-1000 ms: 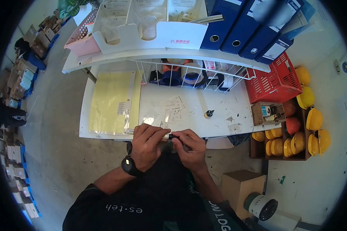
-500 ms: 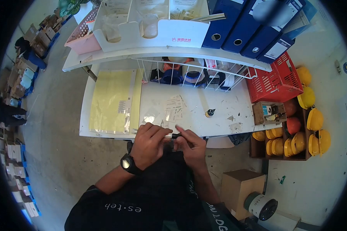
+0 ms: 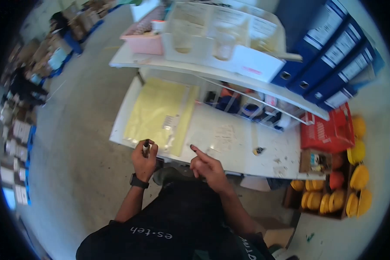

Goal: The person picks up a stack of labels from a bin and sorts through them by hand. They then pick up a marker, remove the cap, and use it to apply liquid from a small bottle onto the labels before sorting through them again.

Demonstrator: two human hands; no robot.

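My left hand (image 3: 144, 159) is shut on a marker pen (image 3: 146, 147), held upright near the front edge of the white table (image 3: 247, 156), just below the yellow plastic sleeves (image 3: 160, 113). My right hand (image 3: 207, 165) sits to the right of it at the table's front edge, index finger pointing up and out; a small dark cap may be in its fingers, but blur hides it. A watch is on my left wrist. Small paper slips (image 3: 224, 135) lie on the table beyond my right hand.
A wire rack (image 3: 247, 106) with tape rolls hangs under a white shelf (image 3: 190, 69) holding clear bins and blue binders (image 3: 329, 56). A red basket (image 3: 327, 132), a small bottle (image 3: 258, 151) and yellow hard hats (image 3: 333, 201) are at right. Boxes line the floor left.
My hands have come apart: the left moved left with the marker, the right stayed near the middle with its finger raised. The view swung left and tilted.
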